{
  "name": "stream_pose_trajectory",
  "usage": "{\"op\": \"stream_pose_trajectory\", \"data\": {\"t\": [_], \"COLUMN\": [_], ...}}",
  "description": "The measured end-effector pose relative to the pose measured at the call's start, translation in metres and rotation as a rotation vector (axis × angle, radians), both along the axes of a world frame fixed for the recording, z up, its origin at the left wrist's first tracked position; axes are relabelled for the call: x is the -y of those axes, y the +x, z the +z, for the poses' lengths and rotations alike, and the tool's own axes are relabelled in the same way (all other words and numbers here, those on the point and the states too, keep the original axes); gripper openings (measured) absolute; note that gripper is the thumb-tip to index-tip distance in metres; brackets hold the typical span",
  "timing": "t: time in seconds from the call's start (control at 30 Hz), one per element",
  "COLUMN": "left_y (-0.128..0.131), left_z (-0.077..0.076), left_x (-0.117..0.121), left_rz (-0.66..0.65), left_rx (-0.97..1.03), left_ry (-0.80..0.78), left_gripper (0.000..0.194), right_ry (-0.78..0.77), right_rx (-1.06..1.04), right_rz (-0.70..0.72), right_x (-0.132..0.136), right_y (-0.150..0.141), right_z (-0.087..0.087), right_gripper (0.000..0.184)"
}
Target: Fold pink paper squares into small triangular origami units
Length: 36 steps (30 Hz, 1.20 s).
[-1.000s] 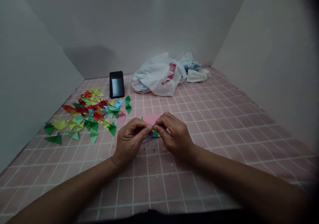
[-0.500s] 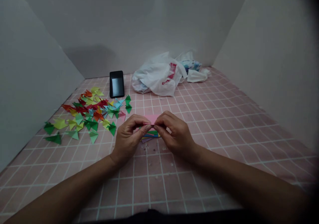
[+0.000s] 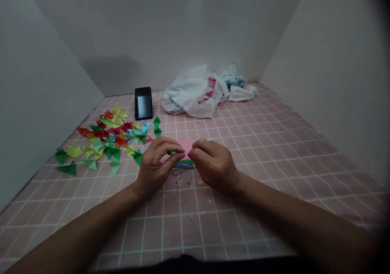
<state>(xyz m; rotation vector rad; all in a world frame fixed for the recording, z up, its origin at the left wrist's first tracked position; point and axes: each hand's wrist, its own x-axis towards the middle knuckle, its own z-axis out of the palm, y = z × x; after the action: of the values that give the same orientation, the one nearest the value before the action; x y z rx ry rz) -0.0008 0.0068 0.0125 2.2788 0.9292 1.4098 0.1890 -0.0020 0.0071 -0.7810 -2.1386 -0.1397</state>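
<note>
My left hand [image 3: 160, 160] is raised over a stack of coloured paper, its thumb and forefinger curved with a small gap between their tips. No paper shows in that gap. Close beside it, my right hand [image 3: 213, 162] is closed, with thumb and fingers pressed together. The folded pink paper pinched a moment ago is hidden, apparently within the right fingers. Beneath the hands lies the stack of paper sheets [image 3: 184, 165], with green, blue, yellow and purple edges. A pink sheet [image 3: 186, 144] shows on top, behind the fingertips.
Many folded paper cranes [image 3: 111, 135] in several colours spread over the left side. A black phone-like device [image 3: 143, 103] stands at the back. White plastic bags [image 3: 193, 91] lie by the back wall. The pink checked cloth [image 3: 258, 152] bears small scraps near my hands.
Both hands were pinching a small folded pink paper between them. Now the left finger and thumb have parted, the fingertips sit slightly apart, and the paper is out of sight.
</note>
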Motion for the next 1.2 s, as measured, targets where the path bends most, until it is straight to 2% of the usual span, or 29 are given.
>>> {"op": "stream_pose_trajectory", "data": {"t": [0.1, 0.2, 0.3, 0.37, 0.43, 0.5, 0.57, 0.73, 0.87, 1.03, 1.13, 1.2], "left_y": [-0.002, -0.005, -0.006, -0.004, 0.001, 0.007, 0.013, 0.017, 0.016, 0.015, 0.013, 0.013], "left_z": [0.002, 0.002, 0.000, -0.001, -0.002, -0.003, -0.004, -0.006, -0.008, -0.007, -0.005, -0.005], "left_x": [-0.003, -0.007, -0.009, -0.007, 0.000, 0.007, 0.014, 0.018, 0.015, 0.014, 0.014, 0.013], "left_rz": [-0.010, -0.034, 0.103, 0.206, 0.125, -0.009, -0.075, -0.133, -0.181, -0.129, -0.105, -0.108], "left_rx": [-0.044, -0.024, 0.093, 0.183, 0.217, 0.288, 0.381, 0.510, 0.588, 0.535, 0.496, 0.486], "left_ry": [0.033, -0.021, -0.155, -0.289, -0.468, -0.617, -0.734, -0.830, -0.905, -0.893, -0.882, -0.883], "left_gripper": [0.006, 0.007, 0.007, 0.009, 0.013, 0.010, 0.010, 0.012, 0.016, 0.020, 0.020, 0.019], "right_ry": [0.022, -0.025, -0.069, -0.040, 0.036, 0.126, 0.188, 0.259, 0.222, 0.142, -0.048, -0.260], "right_rx": [0.034, 0.037, -0.018, -0.058, -0.065, -0.033, 0.007, 0.048, 0.036, -0.024, -0.231, -0.382], "right_rz": [0.012, 0.014, -0.035, -0.097, -0.138, -0.135, -0.114, -0.024, 0.026, 0.063, 0.009, -0.003], "right_x": [-0.001, -0.002, -0.005, -0.005, -0.003, 0.000, 0.003, 0.004, 0.003, 0.004, 0.003, 0.000], "right_y": [0.001, 0.003, 0.004, 0.004, 0.002, -0.001, -0.003, -0.005, -0.006, -0.006, -0.004, -0.003], "right_z": [0.002, 0.003, 0.002, 0.000, -0.001, -0.002, -0.002, -0.003, -0.006, -0.008, -0.006, -0.006], "right_gripper": [0.031, 0.028, 0.025, 0.025, 0.026, 0.024, 0.020, 0.010, 0.011, 0.013, 0.019, 0.021]}}
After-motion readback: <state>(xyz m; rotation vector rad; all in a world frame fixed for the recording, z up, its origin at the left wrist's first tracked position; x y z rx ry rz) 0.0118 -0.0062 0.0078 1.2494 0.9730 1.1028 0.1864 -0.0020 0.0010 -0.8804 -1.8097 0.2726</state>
